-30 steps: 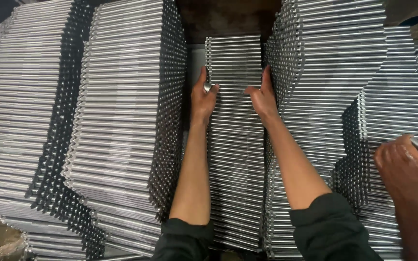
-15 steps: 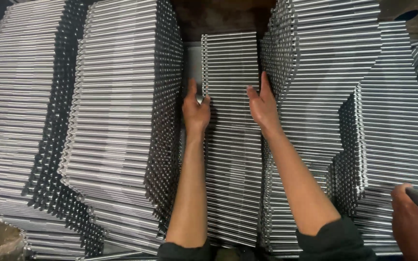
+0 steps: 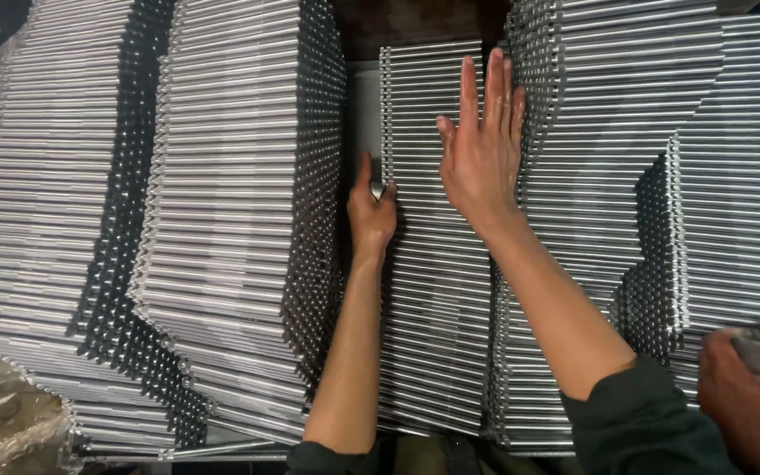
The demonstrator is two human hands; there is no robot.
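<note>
A low stack of shiny metal rods (image 3: 428, 290) lies in the middle, between taller stacks. At the left edge of this stack, my left hand (image 3: 369, 215) is closed around the end of one rod (image 3: 378, 189), thumb pointing up. My right hand (image 3: 481, 149) lies flat on top of the same stack near its right side. Its fingers are spread and point away from me, beside the tall right stack, and it holds nothing.
Tall stacks of the same metal rods stand at the left (image 3: 54, 202), centre left (image 3: 239, 193) and right (image 3: 635, 149). Another person's hand (image 3: 754, 396) holds something grey at the bottom right. Crumpled plastic wrap (image 3: 2, 413) lies at the bottom left.
My right hand has slid farther away and flattened out with its fingers spread. My left hand has closed on a rod end at the stack's left edge. The other person's hand has dropped lower.
</note>
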